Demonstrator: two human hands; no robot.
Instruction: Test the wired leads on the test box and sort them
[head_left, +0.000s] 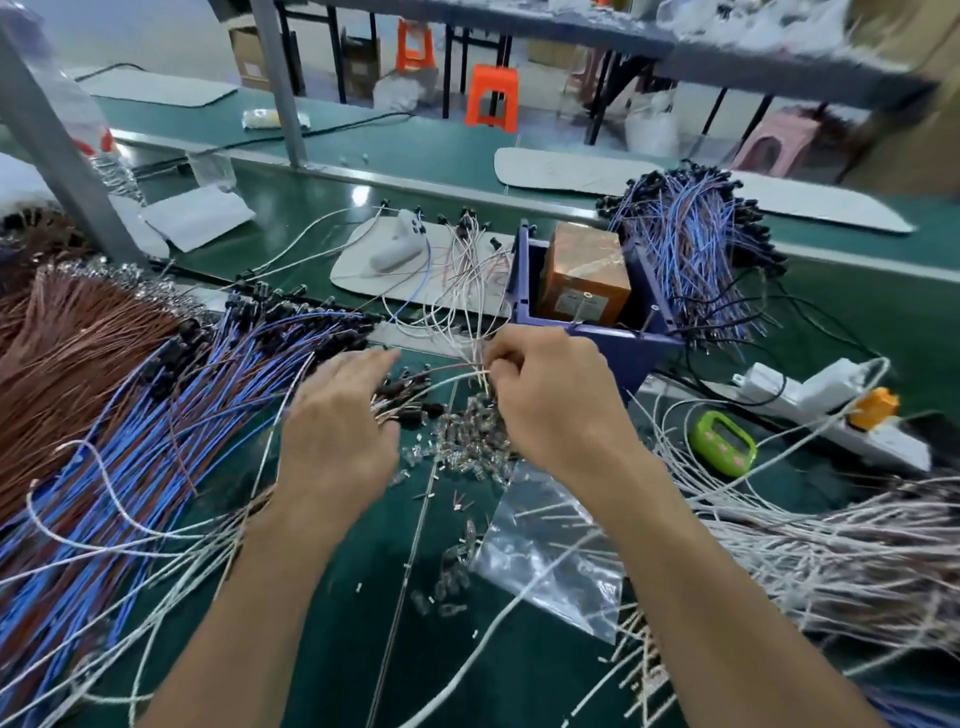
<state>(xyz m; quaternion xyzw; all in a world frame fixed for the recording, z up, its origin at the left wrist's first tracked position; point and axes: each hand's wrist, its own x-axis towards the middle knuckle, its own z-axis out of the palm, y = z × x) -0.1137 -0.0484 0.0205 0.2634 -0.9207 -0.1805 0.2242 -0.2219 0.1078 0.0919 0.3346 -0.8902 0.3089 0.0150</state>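
Right hand (550, 400): my thumb and fingers pinch the ends of a few white leads (482, 375), which loop away toward 12 o'clock onto a pale pad (358, 270).
Left hand (337, 431): fingers straight and spread, gripping nothing, over some black-capped leads (410, 402); the tips are blurred.
Test box (631, 348): blue, with an orange-brown block (584, 275) inside, at 1 o'clock just beyond my right knuckles.
Blue-and-brown bundle (171, 426): at 9 o'clock, just beside my left hand.
Second blue bundle (696, 249): at 1 o'clock, against the box's far right side.
Clear terminals (467, 441): heaped between my two hands.
Green timer (722, 441): at 3 o'clock from my right wrist.
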